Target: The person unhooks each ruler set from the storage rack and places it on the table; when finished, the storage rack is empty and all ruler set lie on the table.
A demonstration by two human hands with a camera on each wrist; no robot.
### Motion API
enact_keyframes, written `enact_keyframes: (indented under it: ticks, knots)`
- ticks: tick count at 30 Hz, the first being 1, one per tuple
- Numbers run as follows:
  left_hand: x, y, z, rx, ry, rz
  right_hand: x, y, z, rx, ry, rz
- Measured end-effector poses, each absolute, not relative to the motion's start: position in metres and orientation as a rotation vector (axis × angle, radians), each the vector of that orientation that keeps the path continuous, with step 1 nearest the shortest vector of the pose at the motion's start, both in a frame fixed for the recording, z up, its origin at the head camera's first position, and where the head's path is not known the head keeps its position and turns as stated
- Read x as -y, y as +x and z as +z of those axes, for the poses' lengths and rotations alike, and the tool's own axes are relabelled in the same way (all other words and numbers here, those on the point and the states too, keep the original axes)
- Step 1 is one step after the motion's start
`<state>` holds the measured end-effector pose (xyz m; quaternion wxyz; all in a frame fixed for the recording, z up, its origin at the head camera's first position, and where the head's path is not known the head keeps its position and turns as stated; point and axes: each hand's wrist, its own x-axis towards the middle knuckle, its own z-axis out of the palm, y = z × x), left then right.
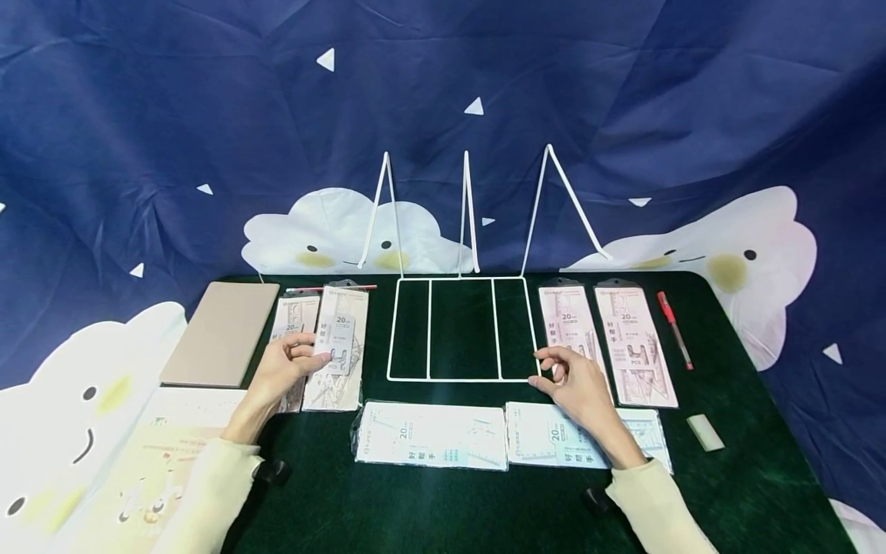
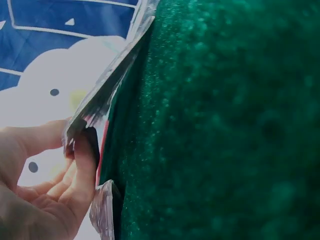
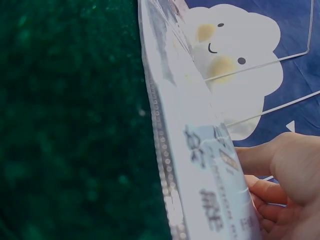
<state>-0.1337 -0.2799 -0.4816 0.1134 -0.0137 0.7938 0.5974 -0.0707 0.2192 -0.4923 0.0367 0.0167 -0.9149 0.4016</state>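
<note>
On the left, my left hand (image 1: 294, 365) pinches the edge of a flat clear-wrapped ruler set (image 1: 346, 388) with a beige card. The left wrist view has the thumb above and the fingers under the raised edge of this wrapped set (image 2: 107, 80). Another ruler set (image 1: 291, 308) lies partly hidden behind that hand. My right hand (image 1: 577, 385) holds the near right corner of a white wire rack (image 1: 429, 331), thumb and index finger curled at the bar. A pink ruler set (image 1: 567, 308) is partly covered by this hand.
Below the rack lie two bluish ruler sets (image 1: 436, 438), end to end. Another pink set (image 1: 633, 346), a red pen (image 1: 674, 331) and an eraser (image 1: 704, 432) are at right. A beige notebook (image 1: 221, 331), a pencil (image 1: 304, 289) and an illustrated book (image 1: 173, 454) are at left.
</note>
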Motion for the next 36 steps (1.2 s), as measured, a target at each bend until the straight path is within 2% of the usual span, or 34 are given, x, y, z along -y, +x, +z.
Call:
enact_keyframes:
  ticks: [12,27,36]
  knots:
    - [0.275,-0.126,-0.479,-2.568,-0.05,1.548,-0.219,-0.069,-0.492,2.819,0.046,1.215]
    - [0.269,-0.11,-0.461,-2.764,0.061,1.339,-0.222,-0.067,-0.491,2.814,0.046,1.212]
    - [0.263,-0.109,-0.457,-2.743,0.154,1.413,-0.222,-0.067,-0.492,2.819,0.037,1.228]
